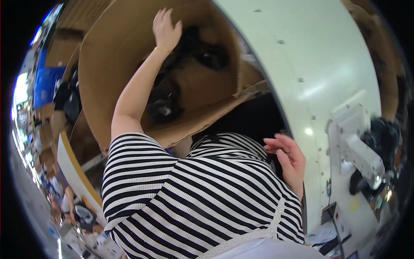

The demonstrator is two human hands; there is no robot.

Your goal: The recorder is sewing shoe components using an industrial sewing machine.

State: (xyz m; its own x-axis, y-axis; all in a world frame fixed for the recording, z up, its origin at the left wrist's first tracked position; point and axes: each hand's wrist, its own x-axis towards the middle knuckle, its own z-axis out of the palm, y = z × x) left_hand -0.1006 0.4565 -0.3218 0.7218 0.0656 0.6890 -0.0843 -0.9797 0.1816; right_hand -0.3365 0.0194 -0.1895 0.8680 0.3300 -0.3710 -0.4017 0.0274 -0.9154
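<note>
My left hand [167, 31] is stretched far out over a large open cardboard box [101, 60], its fingers extended and nothing seen in it. Below and beside that hand, dark bundled items [166, 103] lie inside the box. Another black piece [211, 58] with a shiny patch sits farther to the right in it. Blur and shade hide what kind of things these are. Close to my body, my right hand [290, 159] hangs by the edge of a white table [297, 56]. Its fingers are loosely bent and apart, holding nothing that I can see.
On the white table stands a white metal arm-like fixture [358, 153], with black items [381, 138] behind it. A phone-like device [328, 213] lies near the lower right. At left are a blue crate [47, 82], a yellow-edged board [77, 172] and another person [68, 200].
</note>
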